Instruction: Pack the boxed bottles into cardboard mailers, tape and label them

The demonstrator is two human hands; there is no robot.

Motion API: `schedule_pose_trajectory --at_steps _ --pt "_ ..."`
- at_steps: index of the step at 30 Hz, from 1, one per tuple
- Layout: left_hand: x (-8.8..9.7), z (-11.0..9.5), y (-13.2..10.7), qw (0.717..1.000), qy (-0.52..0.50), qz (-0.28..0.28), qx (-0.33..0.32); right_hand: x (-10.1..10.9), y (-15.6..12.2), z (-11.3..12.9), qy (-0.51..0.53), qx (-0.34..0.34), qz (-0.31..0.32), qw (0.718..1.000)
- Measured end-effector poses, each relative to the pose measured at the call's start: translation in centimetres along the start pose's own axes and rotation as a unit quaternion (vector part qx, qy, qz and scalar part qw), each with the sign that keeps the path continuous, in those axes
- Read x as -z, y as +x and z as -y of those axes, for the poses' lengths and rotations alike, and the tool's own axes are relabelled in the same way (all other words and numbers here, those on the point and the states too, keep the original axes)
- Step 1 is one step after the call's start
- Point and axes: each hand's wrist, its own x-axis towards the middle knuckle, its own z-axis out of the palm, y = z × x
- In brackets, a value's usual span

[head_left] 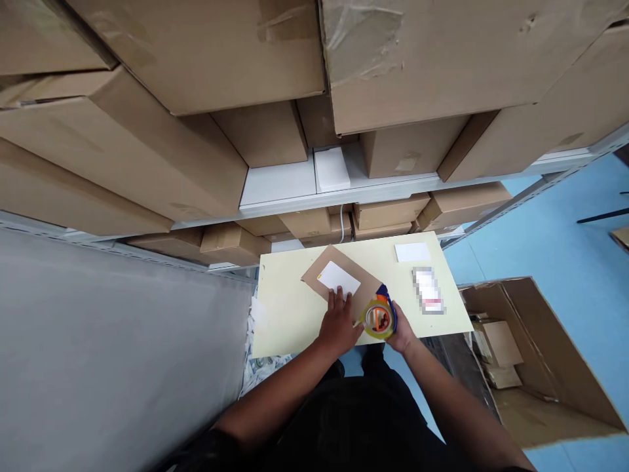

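Observation:
A flat brown cardboard mailer (314,270) lies at an angle on the pale yellow tabletop (285,314). On it is a white label (339,278) with a small yellow mark. My left hand (340,322) rests with outstretched fingers on the label's lower edge and the mailer, its thumb close to the tape roll. In my right hand (401,331) is a blue and orange tape dispenser (393,314) loaded with yellowish tape, held at the mailer's right corner. Whether the tape touches the mailer, I cannot tell.
A white paper (413,252) and a blurred-out phone-shaped object (428,290) lie on the table's right. Cardboard boxes (206,52) fill the shelves (280,183) ahead. A large open carton (565,341) holding several packages (501,344) stands at right. A grey wall (118,341) is at left.

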Motion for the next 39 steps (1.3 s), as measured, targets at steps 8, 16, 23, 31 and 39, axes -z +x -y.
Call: schedule_pose_trajectory --at_steps 8,16,23,31,39 --pt "3.3 6.0 1.8 0.990 0.088 -0.020 -0.106 -0.8 2.8 13.2 -0.156 -0.041 -0.002 0.987" --pt "2.4 7.6 4.8 0.995 0.097 -0.012 -0.010 -1.9 2.4 11.3 -0.134 -0.030 0.004 0.990" --pt "2.4 6.1 5.1 0.996 0.079 0.012 0.033 3.2 -1.1 -0.5 -0.044 0.017 0.006 0.999" --pt "1.9 3.2 4.2 0.995 0.082 0.021 0.058 0.2 0.2 -3.9 0.026 0.039 0.037 0.998" --pt "1.8 4.8 0.7 0.987 0.106 0.004 -0.119 -2.9 3.2 10.5 -0.086 0.008 -0.008 0.996"
